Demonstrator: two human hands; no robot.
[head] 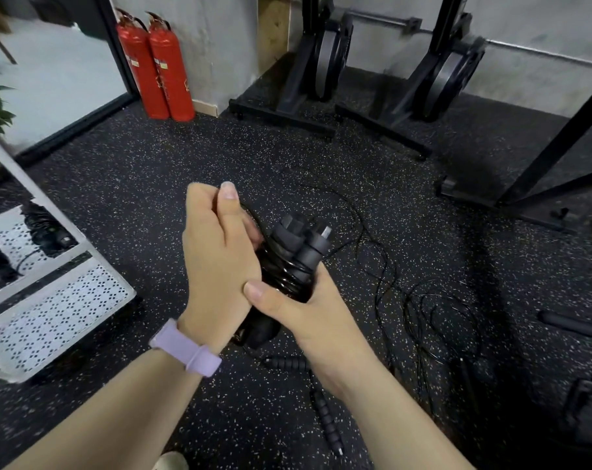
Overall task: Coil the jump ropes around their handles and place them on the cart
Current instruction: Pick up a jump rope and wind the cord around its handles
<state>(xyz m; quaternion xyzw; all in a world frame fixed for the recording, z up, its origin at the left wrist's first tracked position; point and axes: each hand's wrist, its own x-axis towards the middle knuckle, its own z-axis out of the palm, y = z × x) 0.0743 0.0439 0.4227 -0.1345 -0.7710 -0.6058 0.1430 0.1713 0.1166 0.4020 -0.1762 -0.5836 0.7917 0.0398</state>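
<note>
Right now both hands are wrapped round one coiled jump rope (292, 259) above the speckled floor.

Her right hand (308, 310) grips the paired handles low down, thumb pressed across the coils; the left hand (220, 252) curls over the far side, seemingly pinching the cord, its fingertips hidden. Loose ropes (423, 300) tangle on the floor to the right, another handle (326, 422) lying near her forearm. The white cart (94, 247), cut off at the left edge, holds dark bundles (47, 228), probably ropes.

Two red fire extinguishers (155, 67) stand against the wall (226, 39)
</note>
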